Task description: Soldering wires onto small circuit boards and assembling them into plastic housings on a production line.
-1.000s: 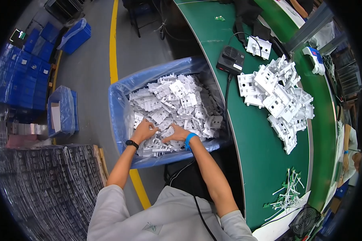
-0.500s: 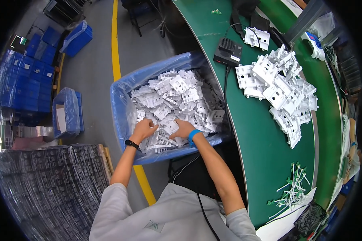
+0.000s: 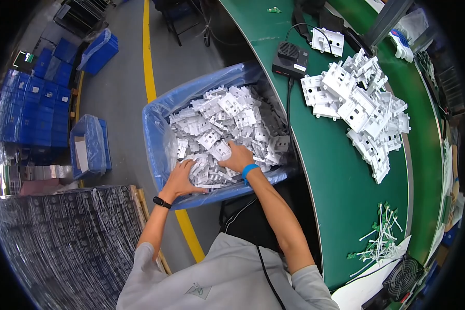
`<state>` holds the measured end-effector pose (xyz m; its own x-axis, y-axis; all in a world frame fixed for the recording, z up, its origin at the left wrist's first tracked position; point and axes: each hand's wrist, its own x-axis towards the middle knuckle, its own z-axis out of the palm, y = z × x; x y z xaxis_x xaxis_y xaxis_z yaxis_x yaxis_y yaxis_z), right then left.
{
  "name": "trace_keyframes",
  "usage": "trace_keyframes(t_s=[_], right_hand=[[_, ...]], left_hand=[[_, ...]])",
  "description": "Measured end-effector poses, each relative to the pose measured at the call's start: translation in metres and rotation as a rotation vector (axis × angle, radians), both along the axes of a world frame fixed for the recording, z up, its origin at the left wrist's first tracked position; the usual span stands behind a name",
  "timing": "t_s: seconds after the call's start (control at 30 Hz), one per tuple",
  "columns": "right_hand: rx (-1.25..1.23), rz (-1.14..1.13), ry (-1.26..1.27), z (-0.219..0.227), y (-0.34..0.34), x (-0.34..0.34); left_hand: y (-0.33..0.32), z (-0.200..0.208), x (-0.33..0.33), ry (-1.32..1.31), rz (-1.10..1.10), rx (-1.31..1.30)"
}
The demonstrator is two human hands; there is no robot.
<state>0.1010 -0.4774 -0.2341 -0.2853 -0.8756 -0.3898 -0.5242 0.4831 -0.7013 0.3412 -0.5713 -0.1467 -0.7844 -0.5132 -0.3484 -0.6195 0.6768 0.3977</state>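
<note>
A blue bin (image 3: pixel 156 135) lined with clear plastic is heaped with white plastic housings (image 3: pixel 206 109). My right hand (image 3: pixel 237 156), with a blue band at the wrist, reaches into the near part of the heap and grips one white housing (image 3: pixel 221 151) by its right side. My left hand (image 3: pixel 179 180), with a black band at the wrist, rests at the near left of the heap. Its thumb and fingers are spread wide beside several housings, and it holds none that I can make out. Part of the right hand's fingers is hidden.
The green workbench (image 3: pixel 341 191) on the right bears a pile of white housings (image 3: pixel 359 111), a black box with a cable (image 3: pixel 290 59) and a bundle of white wires (image 3: pixel 381 240). Wrapped stacked goods (image 3: pixel 62 232) and a smaller blue bin (image 3: pixel 90 144) stand at left.
My left hand has moved down and left toward the bin's near edge, and its fingers have spread. My right hand has shifted slightly upward and closed on a housing.
</note>
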Motion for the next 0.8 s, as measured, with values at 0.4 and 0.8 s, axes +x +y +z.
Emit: trace_keyframes(t_s=[0.4, 0.8], right_hand=[[0.026, 0.008, -0.086, -0.017, 0.006, -0.012], [0.181, 0.335, 0.138, 0.01, 0.029, 0.008]], left_hand=[[0.015, -0.018, 0.002, 0.037, 0.017, 0.001], [0.012, -0.059, 0.012, 0.127, 0.087, -0.001]])
